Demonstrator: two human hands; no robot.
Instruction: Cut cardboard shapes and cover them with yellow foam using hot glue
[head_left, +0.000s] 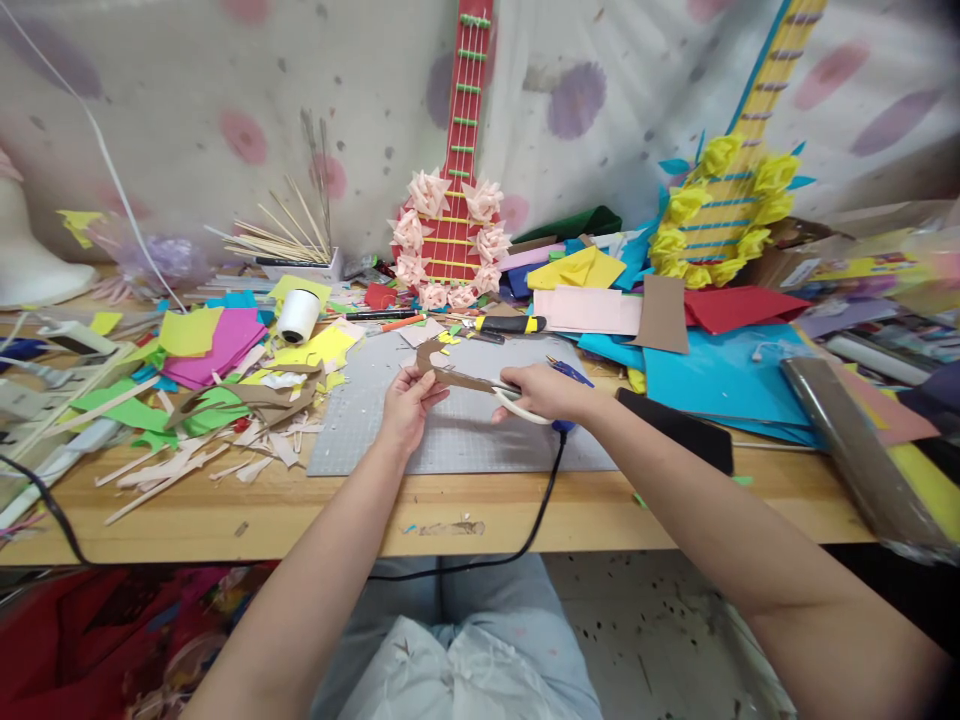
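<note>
My left hand [409, 400] pinches one end of a brown cardboard shape [442, 365] above a grey cutting mat [457, 440]. My right hand [544, 392] is closed round the white handles of a pair of scissors [517, 400], whose blades meet the cardboard strip. A blue-handled tool [566, 373] lies just behind my right hand, with a black cord running off the table's front edge.
Coloured paper scraps [202, 340], wooden strips and a white roll [298, 315] crowd the left. Paper sheets [712, 370] lie right, a black pad [675, 430] beside my right forearm. A red paper guitar [454, 200] and a yellow one [731, 200] lean at the back. A yellow-black knife [510, 324] lies behind the mat.
</note>
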